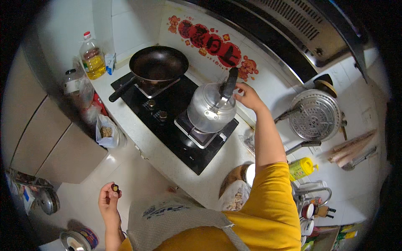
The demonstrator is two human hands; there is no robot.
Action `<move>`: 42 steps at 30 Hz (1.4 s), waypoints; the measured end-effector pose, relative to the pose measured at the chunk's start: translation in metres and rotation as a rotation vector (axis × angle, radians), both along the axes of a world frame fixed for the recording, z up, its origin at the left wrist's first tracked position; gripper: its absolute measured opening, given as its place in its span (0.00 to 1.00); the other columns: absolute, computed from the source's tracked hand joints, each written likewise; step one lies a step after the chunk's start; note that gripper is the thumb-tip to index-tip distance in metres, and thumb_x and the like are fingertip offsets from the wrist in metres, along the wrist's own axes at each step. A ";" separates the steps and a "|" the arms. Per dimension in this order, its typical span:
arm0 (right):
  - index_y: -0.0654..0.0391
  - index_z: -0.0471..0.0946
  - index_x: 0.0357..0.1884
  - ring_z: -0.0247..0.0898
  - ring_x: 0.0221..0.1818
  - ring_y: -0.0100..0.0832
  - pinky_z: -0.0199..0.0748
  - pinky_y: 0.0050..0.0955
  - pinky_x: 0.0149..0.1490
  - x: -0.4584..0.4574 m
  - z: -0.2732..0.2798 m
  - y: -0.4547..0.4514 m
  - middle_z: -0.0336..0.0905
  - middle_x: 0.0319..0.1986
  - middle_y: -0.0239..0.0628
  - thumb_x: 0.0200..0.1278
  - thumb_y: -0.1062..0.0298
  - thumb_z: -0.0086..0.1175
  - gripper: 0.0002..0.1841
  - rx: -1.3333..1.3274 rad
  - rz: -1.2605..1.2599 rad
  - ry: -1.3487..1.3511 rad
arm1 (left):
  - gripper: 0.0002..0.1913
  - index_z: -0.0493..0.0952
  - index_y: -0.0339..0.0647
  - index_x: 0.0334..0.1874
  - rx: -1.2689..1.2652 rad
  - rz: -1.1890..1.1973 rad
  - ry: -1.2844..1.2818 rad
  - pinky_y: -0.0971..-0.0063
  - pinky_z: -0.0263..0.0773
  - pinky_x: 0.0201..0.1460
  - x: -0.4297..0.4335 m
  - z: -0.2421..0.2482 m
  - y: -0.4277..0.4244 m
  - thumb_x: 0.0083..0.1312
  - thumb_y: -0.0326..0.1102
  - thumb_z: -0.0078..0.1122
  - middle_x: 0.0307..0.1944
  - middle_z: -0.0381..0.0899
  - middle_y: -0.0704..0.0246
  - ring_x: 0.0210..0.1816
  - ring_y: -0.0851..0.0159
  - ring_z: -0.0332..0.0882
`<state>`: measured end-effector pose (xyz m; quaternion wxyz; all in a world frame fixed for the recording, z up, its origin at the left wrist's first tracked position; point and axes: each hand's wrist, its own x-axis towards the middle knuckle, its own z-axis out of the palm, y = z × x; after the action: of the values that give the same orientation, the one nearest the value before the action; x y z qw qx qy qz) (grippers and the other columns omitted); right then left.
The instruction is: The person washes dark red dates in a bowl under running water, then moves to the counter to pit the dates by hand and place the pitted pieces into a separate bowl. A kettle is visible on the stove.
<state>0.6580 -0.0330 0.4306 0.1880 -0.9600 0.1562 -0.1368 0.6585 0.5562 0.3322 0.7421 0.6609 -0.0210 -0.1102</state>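
Note:
My left hand [109,200] is held over the floor at the lower left, its fingers pinched on a small dark round item [115,188] with a yellowish middle. My right hand [248,95] reaches to the far right side of an aluminum kettle [212,106], fingers curled beside its black handle [230,83]; whether they touch the lid or handle is unclear. The kettle stands on the right burner of a black glass gas cooktop [163,131]. On the left burner rests a dark frying wok [159,64], its handle pointing to the lower left.
An oil bottle [93,59] stands at the counter's left end, above a hanging bag of nuts or beans [106,133]. Right of the cooktop are a plastic bag of food [234,199] and a yellow detergent bottle [303,168]. A steamer tray [315,114] hangs on the wall.

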 end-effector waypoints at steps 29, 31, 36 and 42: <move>0.64 0.80 0.46 0.75 0.38 0.24 0.71 0.25 0.48 -0.026 0.026 0.010 0.83 0.36 0.33 0.56 0.64 0.64 0.18 0.436 -0.399 -0.208 | 0.14 0.73 0.35 0.54 -0.045 -0.390 0.187 0.73 0.70 0.52 0.172 -0.026 -0.082 0.67 0.28 0.54 0.45 0.76 0.68 0.46 0.69 0.73; 0.65 0.78 0.50 0.74 0.40 0.24 0.71 0.26 0.50 -0.022 0.024 0.012 0.81 0.39 0.34 0.56 0.64 0.64 0.21 0.417 -0.395 -0.143 | 0.14 0.73 0.35 0.54 -0.067 -0.400 0.185 0.73 0.70 0.52 0.177 -0.026 -0.083 0.67 0.28 0.54 0.45 0.76 0.68 0.45 0.69 0.72; 0.62 0.80 0.48 0.71 0.36 0.20 0.69 0.23 0.43 -0.006 0.006 0.017 0.79 0.35 0.30 0.54 0.63 0.64 0.20 0.427 -0.342 -0.151 | 0.14 0.73 0.35 0.54 -0.098 -0.424 0.180 0.75 0.69 0.51 0.186 -0.027 -0.083 0.67 0.30 0.55 0.44 0.75 0.69 0.44 0.70 0.72; 0.61 0.78 0.50 0.73 0.39 0.23 0.71 0.25 0.47 0.019 -0.010 0.031 0.80 0.38 0.31 0.52 0.67 0.67 0.22 0.448 -0.211 -0.153 | 0.14 0.74 0.36 0.54 -0.071 -0.411 0.183 0.75 0.69 0.51 0.191 -0.028 -0.077 0.67 0.31 0.56 0.44 0.76 0.69 0.44 0.70 0.73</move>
<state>0.6775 -0.0018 0.4205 0.3920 -0.8596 0.2671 -0.1900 0.8493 0.4796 0.3046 0.7255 0.6036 -0.0918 -0.3176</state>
